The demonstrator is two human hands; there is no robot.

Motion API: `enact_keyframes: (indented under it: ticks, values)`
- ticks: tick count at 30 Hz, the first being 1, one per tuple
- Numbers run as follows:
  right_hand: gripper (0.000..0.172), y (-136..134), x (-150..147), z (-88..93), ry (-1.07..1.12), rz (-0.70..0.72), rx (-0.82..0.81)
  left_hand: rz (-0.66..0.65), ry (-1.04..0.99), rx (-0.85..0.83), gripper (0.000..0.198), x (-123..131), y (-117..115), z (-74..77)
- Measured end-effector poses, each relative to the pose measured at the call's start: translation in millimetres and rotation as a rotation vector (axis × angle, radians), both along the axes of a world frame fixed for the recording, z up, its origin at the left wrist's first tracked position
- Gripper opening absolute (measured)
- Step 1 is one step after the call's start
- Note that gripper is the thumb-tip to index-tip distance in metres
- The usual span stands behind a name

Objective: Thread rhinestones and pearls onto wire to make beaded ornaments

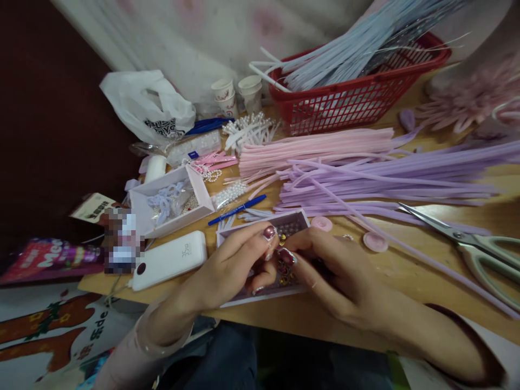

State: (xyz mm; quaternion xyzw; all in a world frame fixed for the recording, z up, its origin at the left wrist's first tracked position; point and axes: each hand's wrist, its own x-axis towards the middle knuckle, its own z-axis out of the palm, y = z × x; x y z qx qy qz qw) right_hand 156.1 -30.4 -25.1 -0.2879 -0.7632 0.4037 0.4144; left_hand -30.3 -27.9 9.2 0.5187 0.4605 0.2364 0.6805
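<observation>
A person's left hand (231, 265) and right hand (341, 276) draw their fingertips together above a pale lilac open box (266, 297) at the wooden worktop's (390, 273) front edge; whether either grips anything cannot be told. A small gold-coloured bead (283, 237) shows between them, held or just beyond. It looks light, hard and slippery, best pinched by its sides. Behind the box lies a slim blue pen (238, 210); to its left, a white rounded power bank (170, 260). A long fuzzy purple stem (426, 264), slanting past pale-handled metal scissors (463, 237) toward the worktop's right front, could hamper the right forearm.
</observation>
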Motion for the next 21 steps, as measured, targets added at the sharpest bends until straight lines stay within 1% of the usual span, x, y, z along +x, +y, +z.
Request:
enact_keyframes:
  ticks: [3,8,11,17,21]
  values:
    - [0.012,-0.5,-0.2,0.4,0.013,0.002,-0.003,0.013,-0.01,0.002,0.03,0.3,-0.2,-0.7]
    - [0.013,0.0,-0.2,-0.3,-0.028,-0.004,0.003,-0.004,0.006,-0.01,0.031,0.5,-1.7,0.9]
    - [0.013,0.3,0.0,0.7,-0.019,0.025,0.005,0.02,-0.029,0.0,0.034,1.0,-3.4,0.9]
    - [0.009,-1.4,-1.3,1.5,0.064,0.128,-0.163,0.027,-0.054,0.014,0.035,2.1,-6.6,-1.7]
    - [0.007,-2.3,-1.7,0.8,0.042,0.099,-0.171,0.053,-0.038,0.05,0.036,1.5,-7.7,-3.6]
